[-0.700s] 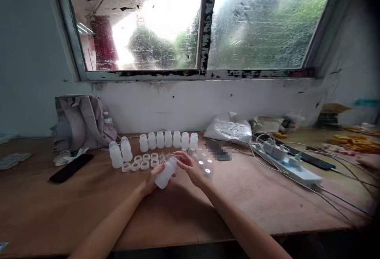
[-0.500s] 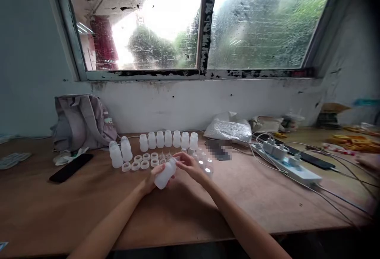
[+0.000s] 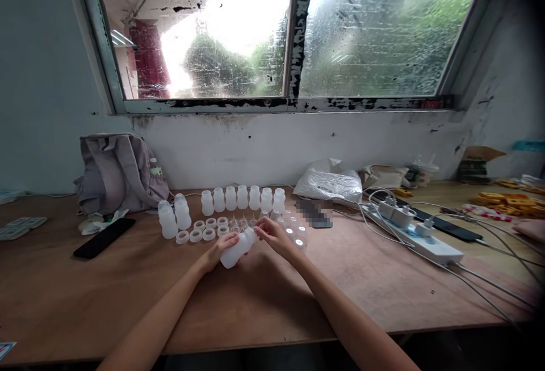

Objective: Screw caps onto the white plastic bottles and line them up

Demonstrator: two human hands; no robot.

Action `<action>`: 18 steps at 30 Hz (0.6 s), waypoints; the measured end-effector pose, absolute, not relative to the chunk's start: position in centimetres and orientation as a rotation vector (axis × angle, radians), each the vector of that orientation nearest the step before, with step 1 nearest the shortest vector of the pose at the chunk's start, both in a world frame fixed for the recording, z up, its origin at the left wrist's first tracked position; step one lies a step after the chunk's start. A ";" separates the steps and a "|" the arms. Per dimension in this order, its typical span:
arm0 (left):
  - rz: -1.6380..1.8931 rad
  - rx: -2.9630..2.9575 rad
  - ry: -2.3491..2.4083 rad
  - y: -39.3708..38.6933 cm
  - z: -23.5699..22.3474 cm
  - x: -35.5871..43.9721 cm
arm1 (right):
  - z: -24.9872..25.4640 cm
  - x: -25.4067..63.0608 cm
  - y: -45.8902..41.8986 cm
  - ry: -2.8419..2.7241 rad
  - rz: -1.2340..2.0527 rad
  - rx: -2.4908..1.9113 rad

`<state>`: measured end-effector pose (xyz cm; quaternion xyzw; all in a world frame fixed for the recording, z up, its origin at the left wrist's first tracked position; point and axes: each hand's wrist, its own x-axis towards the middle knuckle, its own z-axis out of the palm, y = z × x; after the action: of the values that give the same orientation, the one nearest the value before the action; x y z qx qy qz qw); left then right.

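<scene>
A frosted white baby bottle (image 3: 232, 253) is tilted over the table, its top end up to the right. My left hand (image 3: 218, 249) is wrapped round its body. At the top end, the fingers of my right hand (image 3: 270, 235) are closed; I cannot tell whether a ring or teat is between them. Behind my hands lie several white bottle rings (image 3: 208, 234) and several clear teats (image 3: 243, 223). Clear domed caps (image 3: 300, 242) stand beside my right hand. Similar bottles (image 3: 230, 198) stand in a row at the back, and two more bottles (image 3: 167, 220) are at the left.
A black phone (image 3: 104, 239) and a grey backpack (image 3: 117, 172) are at the left. To the right lie a silvery bag (image 3: 330, 182) and a white power strip (image 3: 430, 246) with trailing cables. Another person's hand (image 3: 530, 228) shows at the far right edge, near yellow items (image 3: 502, 203).
My right fingers have shifted slightly up and right at the bottle's top end. The bottle stays in my left hand. The other person's hand has come into clearer view at right.
</scene>
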<state>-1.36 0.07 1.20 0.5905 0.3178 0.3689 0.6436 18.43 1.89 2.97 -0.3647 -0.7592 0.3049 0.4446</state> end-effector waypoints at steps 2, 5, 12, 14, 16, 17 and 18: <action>0.796 1.369 0.739 0.1 1.3 -1.6 | 2.6 18.4 2.0 -1.871 0.730 -0.970; 0.751 1.398 0.740 0.1 1.6 -1.8 | 2.7 18.4 1.8 -1.853 0.715 -1.033; 0.751 1.349 0.746 0.4 1.8 -2.6 | 3.1 18.8 2.1 -1.718 1.206 -0.822; 0.729 1.337 0.745 0.4 1.9 -2.7 | 2.7 18.8 2.5 -1.732 1.186 -0.816; 0.705 1.330 0.744 0.3 2.0 -2.8 | 2.3 18.8 2.7 -1.755 1.133 -0.839; 0.692 1.327 0.743 0.3 2.1 -2.9 | 2.1 18.8 2.8 -1.768 1.097 -0.857; 0.677 1.323 0.742 0.3 2.2 -2.9 | 2.0 18.7 2.8 -1.786 1.056 -0.876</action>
<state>-2.89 0.26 2.19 0.5881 0.3299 0.3010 0.6743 18.74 2.82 2.02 -0.3510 -0.7158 0.4234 0.4303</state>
